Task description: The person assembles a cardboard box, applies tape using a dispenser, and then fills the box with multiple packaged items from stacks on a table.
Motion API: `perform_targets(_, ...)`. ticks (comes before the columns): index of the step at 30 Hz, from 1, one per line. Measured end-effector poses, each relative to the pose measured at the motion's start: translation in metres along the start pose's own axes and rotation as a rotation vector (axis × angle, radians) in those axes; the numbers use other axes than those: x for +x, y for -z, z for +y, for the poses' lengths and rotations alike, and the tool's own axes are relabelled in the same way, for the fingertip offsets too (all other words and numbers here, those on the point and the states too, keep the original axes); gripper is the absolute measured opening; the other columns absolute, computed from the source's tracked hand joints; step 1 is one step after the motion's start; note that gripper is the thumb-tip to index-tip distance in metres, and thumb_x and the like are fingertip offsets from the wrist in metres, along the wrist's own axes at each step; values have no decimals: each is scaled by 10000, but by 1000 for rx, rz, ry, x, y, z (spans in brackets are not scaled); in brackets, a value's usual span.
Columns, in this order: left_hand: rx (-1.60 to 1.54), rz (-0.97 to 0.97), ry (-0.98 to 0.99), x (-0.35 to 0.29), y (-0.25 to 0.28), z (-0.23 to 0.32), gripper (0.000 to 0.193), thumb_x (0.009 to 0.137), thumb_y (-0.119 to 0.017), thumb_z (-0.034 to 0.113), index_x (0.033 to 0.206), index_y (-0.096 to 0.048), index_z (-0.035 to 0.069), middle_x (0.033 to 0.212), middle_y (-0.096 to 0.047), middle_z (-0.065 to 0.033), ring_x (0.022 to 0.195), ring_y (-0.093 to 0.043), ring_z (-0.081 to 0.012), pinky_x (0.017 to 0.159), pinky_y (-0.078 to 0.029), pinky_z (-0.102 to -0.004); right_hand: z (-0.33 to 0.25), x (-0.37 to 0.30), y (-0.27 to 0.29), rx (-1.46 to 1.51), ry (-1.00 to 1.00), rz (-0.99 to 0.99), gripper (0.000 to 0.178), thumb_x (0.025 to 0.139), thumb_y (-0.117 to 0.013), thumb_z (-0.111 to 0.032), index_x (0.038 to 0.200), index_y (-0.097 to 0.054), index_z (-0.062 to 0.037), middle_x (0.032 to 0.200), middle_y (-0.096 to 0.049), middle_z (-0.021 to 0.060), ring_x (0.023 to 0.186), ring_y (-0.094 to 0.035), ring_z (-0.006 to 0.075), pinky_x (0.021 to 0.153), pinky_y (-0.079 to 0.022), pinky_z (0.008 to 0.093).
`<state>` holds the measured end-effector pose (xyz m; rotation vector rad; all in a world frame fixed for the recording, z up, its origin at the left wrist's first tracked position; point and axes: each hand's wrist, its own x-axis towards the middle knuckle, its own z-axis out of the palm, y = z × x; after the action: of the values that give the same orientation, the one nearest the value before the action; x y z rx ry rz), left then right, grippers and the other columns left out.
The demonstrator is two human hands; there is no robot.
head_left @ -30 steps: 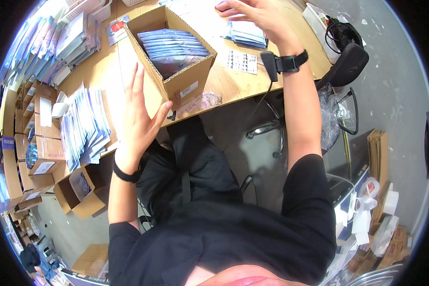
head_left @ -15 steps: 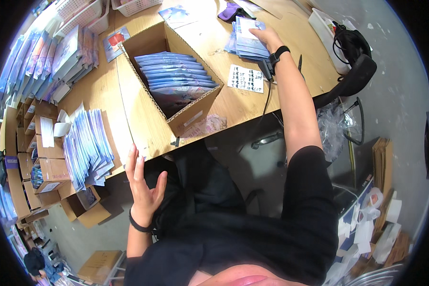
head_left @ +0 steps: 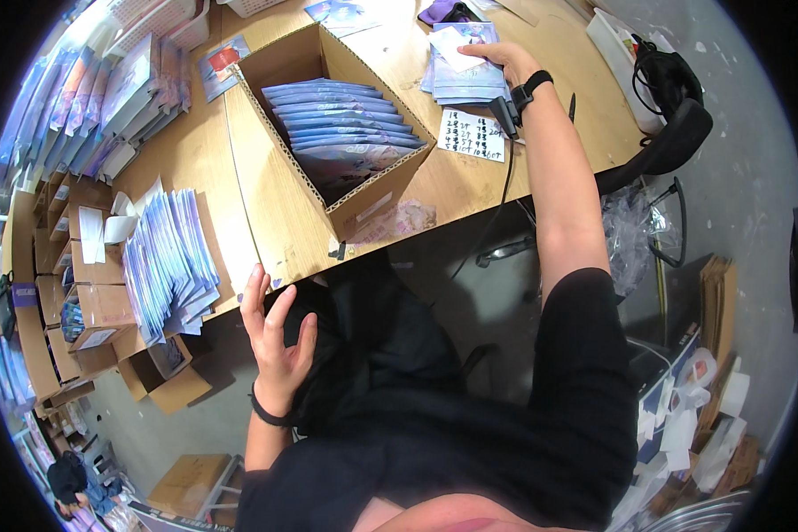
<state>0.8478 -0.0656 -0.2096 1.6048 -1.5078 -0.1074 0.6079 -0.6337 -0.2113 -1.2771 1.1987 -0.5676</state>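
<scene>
At the far right of the table my right hand (head_left: 505, 62) pinches the edge of a small white card (head_left: 455, 50). Under it lies a stack of flat blue printed packets (head_left: 468, 84). My left hand (head_left: 279, 346) is raised off the table's near edge, empty, with its fingers apart. Between the two hands, further back, stands an open cardboard box (head_left: 372, 199) with a row of blue packets (head_left: 350, 124) filed inside. A white sheet with handwriting (head_left: 473, 135) lies just in front of the stack.
Left of the box, a fanned row of blue packets (head_left: 170, 266) stands beside cardboard compartments (head_left: 102, 306). Thicker packets (head_left: 137, 89) are piled behind. A white tray (head_left: 625, 75) and a black cable (head_left: 508, 182) are at the right. A person (head_left: 80, 483) shows far lower left.
The view has shifted a little, so the table sits slightly higher and further right. The white card is now tilted under my right fingers. My left hand stays raised and open.
</scene>
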Motion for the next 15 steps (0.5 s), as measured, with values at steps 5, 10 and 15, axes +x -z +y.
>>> perform_targets(5, -5, 26, 58, -10, 4, 2, 452, 839, -775, -57, 1273, -686, 32, 1609, -382, -289, 1490, -430, -459, 1206, -413, -538, -12, -12, -19, 44, -12, -29, 489, 790, -936, -201, 1156, -731, 49, 1120, -755, 172, 975, -726, 285, 858, -546, 377)
perform_targets(10, 10, 25, 59, -18, 10, 2, 423, 826, -765, -82, 1231, -711, 30, 1583, -424, -278, 1490, -434, -455, 1206, -418, -525, -9, -15, -26, 161, -18, -23, 481, 839, -903, -203, 1194, -690, 43, 1097, -774, 178, 915, -770, 285, 785, -619, 396)
perform_targets(15, -14, 13, 47, -20, 10, 1, 386, 830, -757, -79, 1200, -718, 25, 1537, -485, -268, 1457, -472, -447, 1160, -463, -519, 8, 0, -26, 297, -48, 45, 515, 817, -924, -196, 1219, -696, 30, 1130, -774, 178, 923, -775, 287, 766, -623, 415)
